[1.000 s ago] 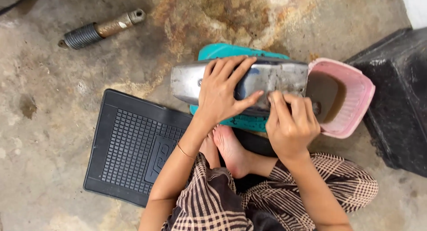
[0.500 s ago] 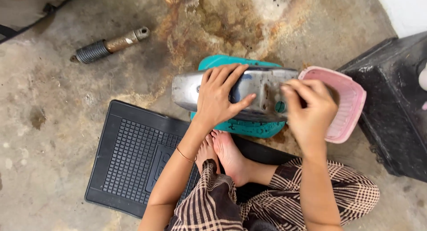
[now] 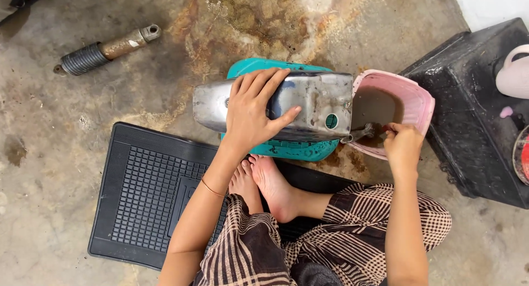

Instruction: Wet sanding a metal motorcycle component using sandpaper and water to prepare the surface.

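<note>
The metal tank (image 3: 275, 107) lies on its side across a teal stool (image 3: 275, 148), in the middle of the stained concrete floor (image 3: 66, 170). The left hand (image 3: 254, 111) presses flat on top with fingers spread, holding it steady as before. The right hand (image 3: 404, 145) has left the tank's surface, where it was rubbing a moment ago, and now sits at the near rim of the pink basin (image 3: 419, 101) just to the right, closed around a small wet scrubbing piece dipped in murky water. A black rubber mat (image 3: 149, 192) lies near left.
</note>
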